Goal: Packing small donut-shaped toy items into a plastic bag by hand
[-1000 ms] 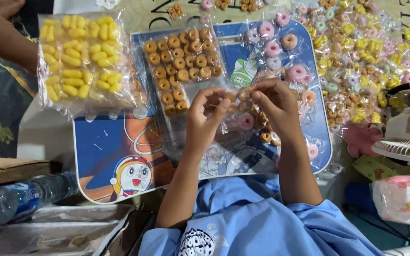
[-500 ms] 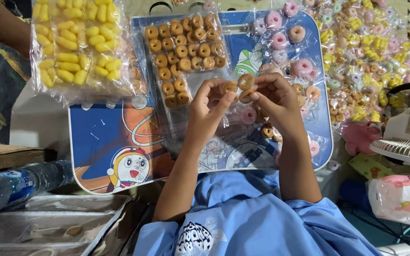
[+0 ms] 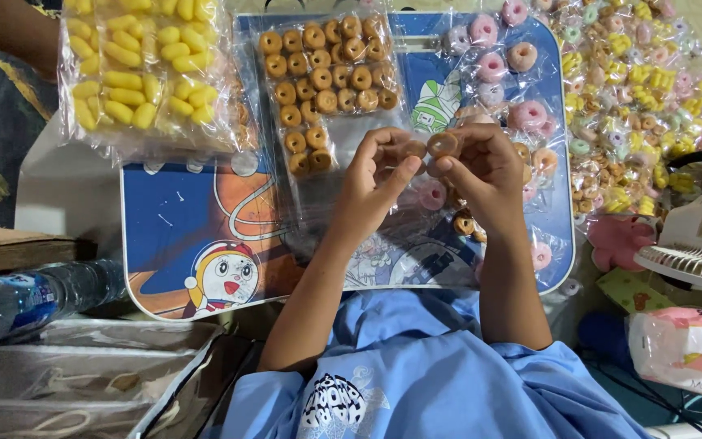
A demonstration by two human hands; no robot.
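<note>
Right hand [image 3: 485, 167], small brown ring [image 3: 442, 145] pinched

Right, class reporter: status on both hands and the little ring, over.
Left hand and right hand raised together, fingertips pinching a small brown ring. Blue cartoon tray beneath. Brown-ring bag behind; nothing between.
</note>
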